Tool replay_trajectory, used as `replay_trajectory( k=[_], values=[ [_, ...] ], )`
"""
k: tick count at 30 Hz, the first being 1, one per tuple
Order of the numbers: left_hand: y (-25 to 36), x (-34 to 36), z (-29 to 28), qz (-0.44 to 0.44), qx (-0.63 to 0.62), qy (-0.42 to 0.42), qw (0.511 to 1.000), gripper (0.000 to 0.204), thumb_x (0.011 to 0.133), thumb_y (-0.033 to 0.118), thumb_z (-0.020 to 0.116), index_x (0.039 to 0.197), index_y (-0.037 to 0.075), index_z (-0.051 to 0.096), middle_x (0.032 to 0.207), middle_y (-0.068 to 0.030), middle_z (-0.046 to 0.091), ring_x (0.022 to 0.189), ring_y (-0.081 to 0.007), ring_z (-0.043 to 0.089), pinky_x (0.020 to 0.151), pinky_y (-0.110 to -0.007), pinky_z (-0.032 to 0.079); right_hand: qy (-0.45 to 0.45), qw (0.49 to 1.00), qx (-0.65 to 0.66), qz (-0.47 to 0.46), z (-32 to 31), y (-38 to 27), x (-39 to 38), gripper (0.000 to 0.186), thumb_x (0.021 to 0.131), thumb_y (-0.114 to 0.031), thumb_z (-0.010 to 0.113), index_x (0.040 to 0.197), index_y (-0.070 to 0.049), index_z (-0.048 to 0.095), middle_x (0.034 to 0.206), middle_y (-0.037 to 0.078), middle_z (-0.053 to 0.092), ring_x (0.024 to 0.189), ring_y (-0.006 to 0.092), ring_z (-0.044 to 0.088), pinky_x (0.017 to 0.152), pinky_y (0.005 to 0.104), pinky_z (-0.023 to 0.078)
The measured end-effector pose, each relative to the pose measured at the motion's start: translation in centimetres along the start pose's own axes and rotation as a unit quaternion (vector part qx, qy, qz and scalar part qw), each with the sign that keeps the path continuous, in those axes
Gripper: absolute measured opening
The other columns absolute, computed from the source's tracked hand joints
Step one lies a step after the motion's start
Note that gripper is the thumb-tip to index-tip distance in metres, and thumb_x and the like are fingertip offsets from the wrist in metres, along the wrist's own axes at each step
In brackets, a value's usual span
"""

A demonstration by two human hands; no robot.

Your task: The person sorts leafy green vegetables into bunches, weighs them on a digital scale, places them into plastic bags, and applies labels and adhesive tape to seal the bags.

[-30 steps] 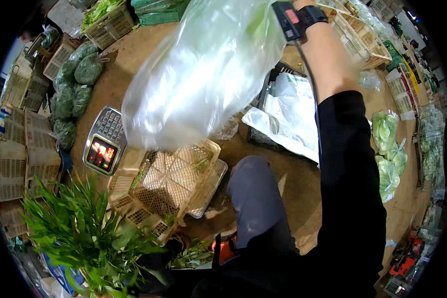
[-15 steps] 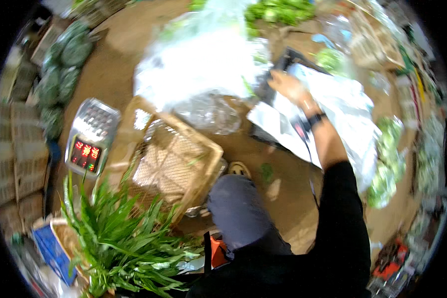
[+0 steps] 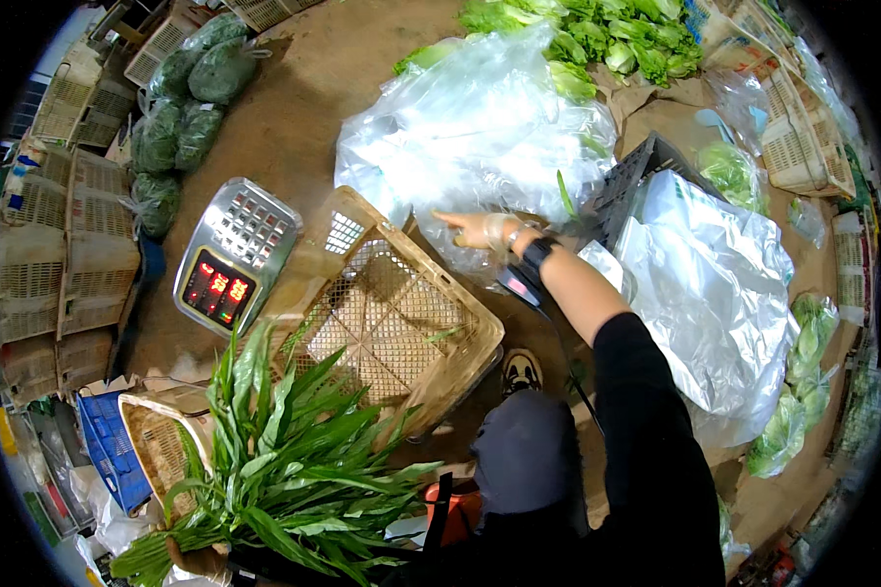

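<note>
So the right arm comes up from the lower right in a black sleeve, forearm bare, with a dark band on the wrist. It's stretched out almost straight, angled up and to the left. The right hand (image 3: pixel 482 231) looks gloved in something thin and pale, palm down, fingers spread loosely with the index finger poking out to the left. It's not gripping anything as far as I can see, just resting on or right against the lower edge of the big clear plastic bag (image 3: pixel 475 137).

That bag is lying on the dirt floor (image 3: pixel 303 108) just past the far corner of the tan plastic basket (image 3: pixel 382 313), puffed up and crinkly, with a few bits of green showing through it. The basket is tipped toward the camera and mostly bare inside.

The left hand isn't in the shot at all.

Other stuff around: a metal scale (image 3: pixel 233 256) with a glowing red display just left of the basket, a bunch of long green leaves (image 3: pixel 284 460) at the bottom left, a black crate (image 3: pixel 636 176) to the right of the bag, and a heap of lettuce (image 3: pixel 607 39) at the top.
</note>
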State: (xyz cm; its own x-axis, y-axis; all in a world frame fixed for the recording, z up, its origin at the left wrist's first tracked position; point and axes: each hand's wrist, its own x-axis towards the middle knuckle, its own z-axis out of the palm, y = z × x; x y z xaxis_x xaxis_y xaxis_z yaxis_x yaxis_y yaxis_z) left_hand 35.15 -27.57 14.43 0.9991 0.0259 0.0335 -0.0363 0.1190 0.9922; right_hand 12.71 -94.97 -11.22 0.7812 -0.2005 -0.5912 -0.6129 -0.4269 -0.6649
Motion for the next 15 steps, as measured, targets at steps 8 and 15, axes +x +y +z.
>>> replay_trajectory(
  k=[8, 15],
  values=[
    [0.4, 0.8, -0.9, -0.053, 0.02, 0.066, 0.996, 0.049, 0.087, 0.033, 0.043, 0.124, 0.001, 0.045, 0.119, -0.0179, 0.051, 0.101, -0.0292, 0.055, 0.087, -0.046, 0.045, 0.233, 0.908, -0.16, 0.31, -2.5, 5.2, 1.8, 0.091, 0.071, -0.045, 0.066, 0.142, -0.019, 0.014, 0.142, 0.018, 0.02, 0.128, 0.0378, 0.025, 0.097, 0.0528, 0.033],
    [0.3, 1.6, -1.5, -0.07, 0.012, 0.075, 0.995, 0.05, 0.087, 0.033, 0.043, 0.124, 0.0, 0.045, 0.119, -0.0184, 0.052, 0.1, -0.0308, 0.056, 0.086, -0.046, 0.047, 0.224, 0.926, -0.192, 0.236, 7.0, 7.0, 2.1, 0.066, 0.078, -0.037, 0.061, 0.135, -0.026, 0.029, 0.139, 0.017, 0.027, 0.12, 0.0405, 0.035, 0.087, 0.0544, 0.041]
  ],
)
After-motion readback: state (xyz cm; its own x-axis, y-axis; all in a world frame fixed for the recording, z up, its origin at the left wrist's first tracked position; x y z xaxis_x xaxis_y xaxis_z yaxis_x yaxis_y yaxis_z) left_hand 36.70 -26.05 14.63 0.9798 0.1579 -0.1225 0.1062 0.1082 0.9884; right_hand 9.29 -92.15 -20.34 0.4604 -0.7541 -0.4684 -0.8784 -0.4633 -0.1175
